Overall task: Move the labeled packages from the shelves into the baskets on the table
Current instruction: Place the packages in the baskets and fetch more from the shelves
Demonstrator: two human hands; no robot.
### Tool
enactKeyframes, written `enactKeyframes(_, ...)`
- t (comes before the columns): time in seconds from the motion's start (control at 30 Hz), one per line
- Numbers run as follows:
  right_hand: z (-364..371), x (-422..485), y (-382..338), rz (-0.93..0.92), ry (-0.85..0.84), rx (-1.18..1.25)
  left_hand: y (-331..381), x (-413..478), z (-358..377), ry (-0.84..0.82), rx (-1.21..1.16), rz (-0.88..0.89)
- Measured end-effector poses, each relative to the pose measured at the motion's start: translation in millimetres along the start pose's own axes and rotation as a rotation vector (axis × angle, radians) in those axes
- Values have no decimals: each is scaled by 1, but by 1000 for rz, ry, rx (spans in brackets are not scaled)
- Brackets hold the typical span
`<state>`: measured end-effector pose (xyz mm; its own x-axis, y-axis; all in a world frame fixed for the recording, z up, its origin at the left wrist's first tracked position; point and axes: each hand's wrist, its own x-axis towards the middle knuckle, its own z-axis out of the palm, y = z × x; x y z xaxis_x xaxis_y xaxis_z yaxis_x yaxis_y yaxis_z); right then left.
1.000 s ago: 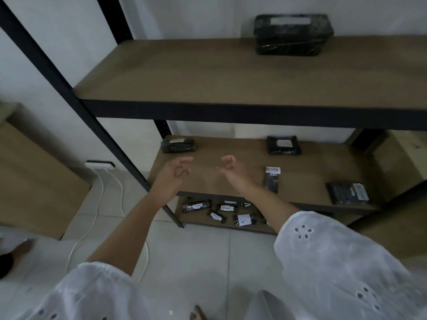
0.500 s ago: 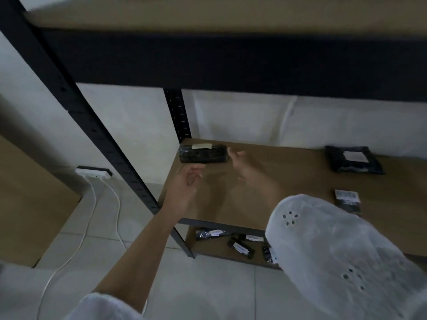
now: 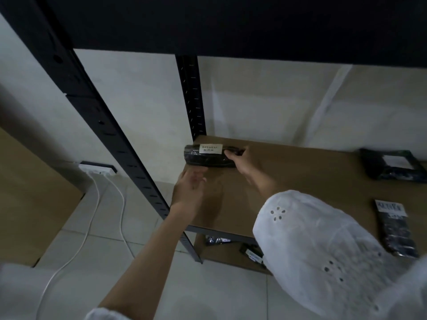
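My left hand [image 3: 190,188] hovers over the brown wooden shelf board [image 3: 300,181], fingers slack and holding nothing. Just beyond it, at the board's back left corner, my right hand [image 3: 242,161] curls round the right end of the black film-wrapped oblong package with a white label [image 3: 205,158]. It looks light, soft and slick, so I'd cup its free left end. The black steel upright [image 3: 191,95] crowds it from behind. A flat black labelled packet [image 3: 392,166] lies well apart, by the right edge.
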<state>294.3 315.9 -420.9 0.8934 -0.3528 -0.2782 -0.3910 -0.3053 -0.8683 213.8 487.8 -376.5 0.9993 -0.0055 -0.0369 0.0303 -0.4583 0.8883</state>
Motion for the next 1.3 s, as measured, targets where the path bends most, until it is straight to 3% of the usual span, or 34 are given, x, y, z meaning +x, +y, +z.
enactKeyframes(0.27,-69,-55,29,26,-45,262,10,-8,24,182,-61,-290)
enactKeyframes(0.43,-126,-90,57,31,-89,236,31,-26,57,-15,-520,-503)
enactKeyframes(0.7,-181,-142,91,112,-47,316,60,-64,108,-113,-686,-595)
enactKeyframes(0.77,-196,-151,102,134,93,295,67,-68,115,-124,-713,-609)
enactKeyframes(0.8,-204,-154,109,128,242,199,71,-70,118,-129,-717,-612)
enactKeyframes(0.87,-220,-153,124,135,543,-210,78,-72,123,-140,-707,-602)
enactKeyframes(0.93,-232,-151,139,274,651,-491,84,-75,126,-156,-700,-592)
enactKeyframes(1.0,-239,-150,151,468,572,-563,88,-77,129,-172,-681,-589)
enactKeyframes(1.07,-242,-150,157,550,515,-565,91,-79,130,-181,-664,-587)
enactKeyframes(1.3,-250,-167,145,465,436,-277,107,-93,120,-208,-614,-575)
